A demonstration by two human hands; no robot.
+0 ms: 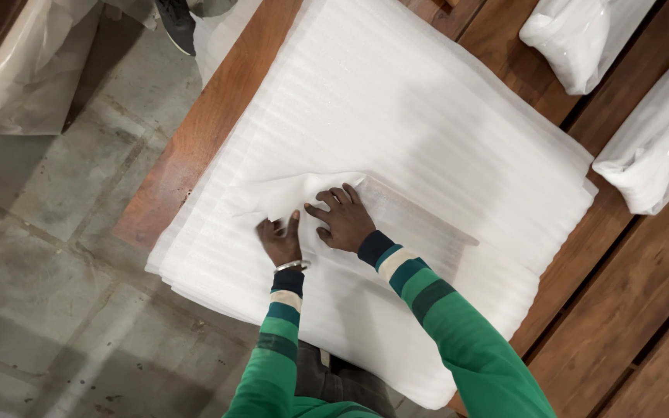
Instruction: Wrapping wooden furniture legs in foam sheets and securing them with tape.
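Observation:
A stack of white ribbed foam sheets (427,101) covers the near part of a wooden table (195,131). On top lies a flat object wrapped in the same white foam (420,224), with a folded flap (280,193) at its left end. My left hand (281,240), with a metal bangle on the wrist, presses on the flap's lower edge. My right hand (342,219) lies flat with fingers spread on the fold just beside it. Both arms wear green striped sleeves.
Two white foam-wrapped bundles (578,39) (656,139) lie on the wooden table at the upper right. A stone tile floor (48,255) is on the left, with a clear plastic-covered bundle (17,70) at upper left and another person's dark shoe (176,23) nearby.

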